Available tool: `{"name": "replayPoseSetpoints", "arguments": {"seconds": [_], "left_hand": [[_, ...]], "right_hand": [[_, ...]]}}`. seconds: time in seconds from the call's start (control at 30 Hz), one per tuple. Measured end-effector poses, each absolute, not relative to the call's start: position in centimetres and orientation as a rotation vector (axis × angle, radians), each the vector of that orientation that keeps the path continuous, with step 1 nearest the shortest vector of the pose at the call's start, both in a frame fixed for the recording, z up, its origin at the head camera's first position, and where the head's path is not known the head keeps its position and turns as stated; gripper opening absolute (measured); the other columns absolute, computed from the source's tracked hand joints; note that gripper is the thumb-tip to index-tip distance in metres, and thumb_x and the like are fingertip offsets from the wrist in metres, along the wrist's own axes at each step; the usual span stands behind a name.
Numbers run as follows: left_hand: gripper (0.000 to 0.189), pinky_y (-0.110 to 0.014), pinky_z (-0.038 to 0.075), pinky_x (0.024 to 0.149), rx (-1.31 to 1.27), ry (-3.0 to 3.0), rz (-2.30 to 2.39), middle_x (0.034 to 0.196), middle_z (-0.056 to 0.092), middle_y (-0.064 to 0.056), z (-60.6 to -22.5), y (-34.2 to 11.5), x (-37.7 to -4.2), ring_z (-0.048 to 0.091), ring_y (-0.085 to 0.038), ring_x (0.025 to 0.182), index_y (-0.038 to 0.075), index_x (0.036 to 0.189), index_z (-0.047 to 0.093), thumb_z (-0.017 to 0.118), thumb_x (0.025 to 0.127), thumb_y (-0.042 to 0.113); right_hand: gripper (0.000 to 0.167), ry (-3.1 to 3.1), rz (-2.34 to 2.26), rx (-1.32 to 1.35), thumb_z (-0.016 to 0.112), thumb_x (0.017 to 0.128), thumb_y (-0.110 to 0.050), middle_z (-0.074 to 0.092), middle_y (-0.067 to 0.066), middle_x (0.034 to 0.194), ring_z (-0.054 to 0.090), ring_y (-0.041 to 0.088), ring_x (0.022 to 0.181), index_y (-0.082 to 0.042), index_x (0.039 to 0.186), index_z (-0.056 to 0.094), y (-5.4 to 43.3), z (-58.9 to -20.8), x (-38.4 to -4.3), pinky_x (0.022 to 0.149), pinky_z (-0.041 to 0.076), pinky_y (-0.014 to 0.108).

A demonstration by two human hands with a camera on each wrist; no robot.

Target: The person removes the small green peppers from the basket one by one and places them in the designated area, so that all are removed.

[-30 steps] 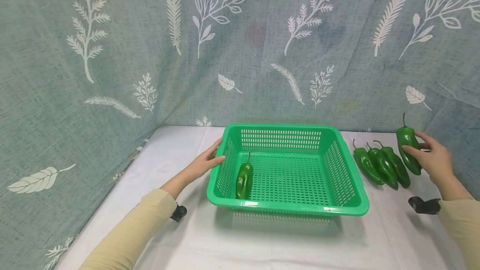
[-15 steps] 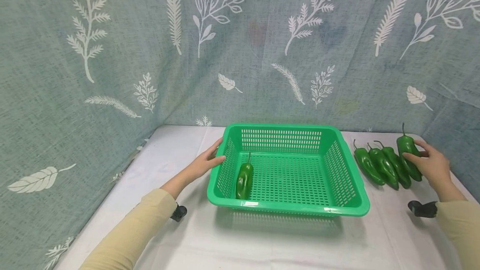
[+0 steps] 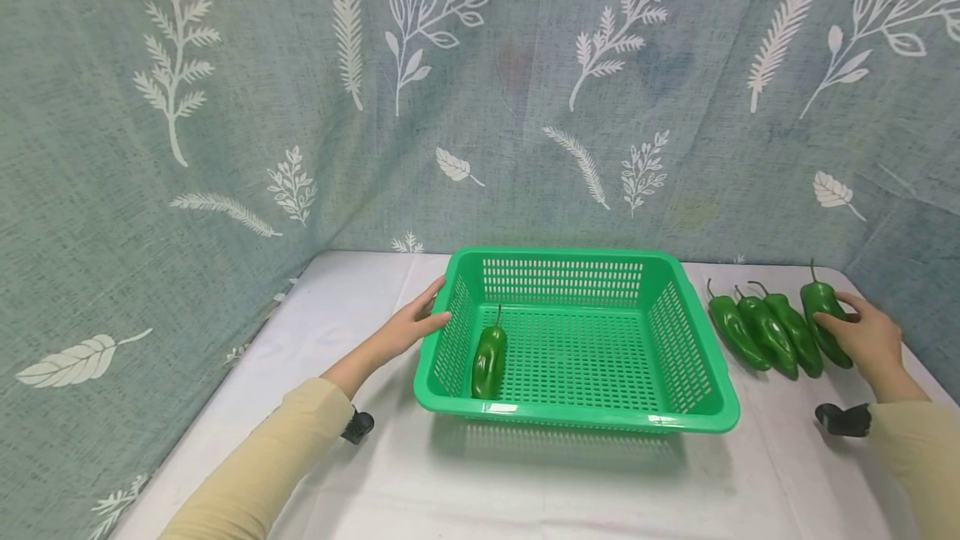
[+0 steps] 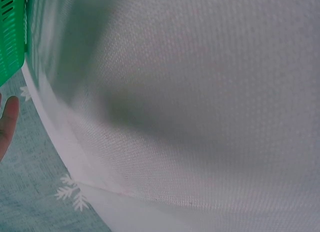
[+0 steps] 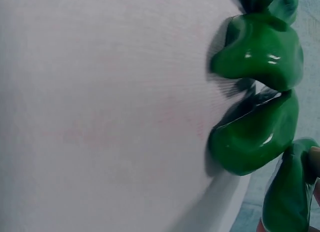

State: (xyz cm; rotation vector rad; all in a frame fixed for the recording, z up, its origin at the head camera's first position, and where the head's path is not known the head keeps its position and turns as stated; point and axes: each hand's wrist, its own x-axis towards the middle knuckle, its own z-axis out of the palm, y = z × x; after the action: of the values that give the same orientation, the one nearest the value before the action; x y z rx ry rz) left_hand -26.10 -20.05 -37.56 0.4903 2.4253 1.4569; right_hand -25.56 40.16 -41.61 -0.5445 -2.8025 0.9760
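Note:
In the head view my right hand [image 3: 873,340] holds a glossy green pepper [image 3: 821,307] between thumb and fingers, its thin stem pointing up. This pepper [image 5: 287,197] and a bit of the fingertips show at the lower right of the right wrist view. Three more green peppers [image 3: 761,332] lie side by side just left of it on the white cloth. My left hand [image 3: 408,327] rests at the left rim of a green plastic basket [image 3: 577,417], fingers extended and thumb at the edge. Inside the basket, along its left wall, lies one green pepper [image 3: 489,361].
A white cloth [image 3: 570,498] covers the table. Blue-grey fabric [image 3: 525,157] with white leaf prints hangs behind and to the left. Black wrist camera mounts [image 3: 846,419] stick out at both sleeves.
My right hand has lowered the pepper beside the row, first down, then slightly right. My left hand and the basket have not moved.

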Motion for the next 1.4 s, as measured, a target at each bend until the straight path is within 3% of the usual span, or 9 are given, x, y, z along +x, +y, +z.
{"name": "replayPoseSetpoints", "arguments": {"seconds": [0.1, 0.3, 0.67, 1.4], "left_hand": [[0.069, -0.056, 0.02, 0.107, 0.49, 2.425, 1.455, 0.15, 0.019, -0.019, -37.6, -20.1, -26.1, 0.02, -0.035, 0.137, 0.014, 0.149, 0.004, 0.046, 0.096, 0.026], [0.069, -0.055, 0.021, 0.107, 0.486, 2.43, 1.45, 0.15, 0.017, -0.018, -37.7, -20.1, -26.2, 0.019, -0.035, 0.137, 0.015, 0.149, 0.004, 0.046, 0.096, 0.026], [0.069, -0.054, 0.021, 0.107, 0.487, 2.424, 1.451, 0.151, 0.016, -0.018, -37.8, -20.2, -26.3, 0.019, -0.034, 0.137, 0.016, 0.149, 0.004, 0.046, 0.096, 0.027], [0.068, -0.053, 0.022, 0.108, 0.505, 2.413, 1.462, 0.151, 0.016, -0.018, -37.6, -20.1, -26.1, 0.02, -0.034, 0.137, 0.015, 0.149, 0.004, 0.046, 0.097, 0.025]], "right_hand": [[0.068, -2.814, 0.968, -0.556, 0.043, 0.094, -0.037, 0.029, 0.044, 0.128, 0.024, 0.06, 0.116, 0.007, 0.141, 0.019, 40.3, -42.0, -25.6, 0.092, 0.028, 0.065], [0.068, -2.852, 0.95, -0.557, 0.043, 0.094, -0.036, 0.028, 0.044, 0.129, 0.031, 0.058, 0.114, 0.01, 0.139, 0.022, 41.0, -42.8, -25.8, 0.09, 0.036, 0.062], [0.067, -2.957, 0.929, -0.54, 0.04, 0.095, -0.036, 0.017, 0.043, 0.135, 0.02, 0.06, 0.12, 0.013, 0.137, 0.021, 41.7, -43.3, -25.9, 0.096, 0.025, 0.064], [0.071, -2.938, 0.929, -0.596, 0.042, 0.094, -0.032, 0.025, 0.045, 0.128, 0.026, 0.059, 0.115, 0.016, 0.137, 0.013, 42.1, -42.3, -25.9, 0.094, 0.03, 0.062]]}}
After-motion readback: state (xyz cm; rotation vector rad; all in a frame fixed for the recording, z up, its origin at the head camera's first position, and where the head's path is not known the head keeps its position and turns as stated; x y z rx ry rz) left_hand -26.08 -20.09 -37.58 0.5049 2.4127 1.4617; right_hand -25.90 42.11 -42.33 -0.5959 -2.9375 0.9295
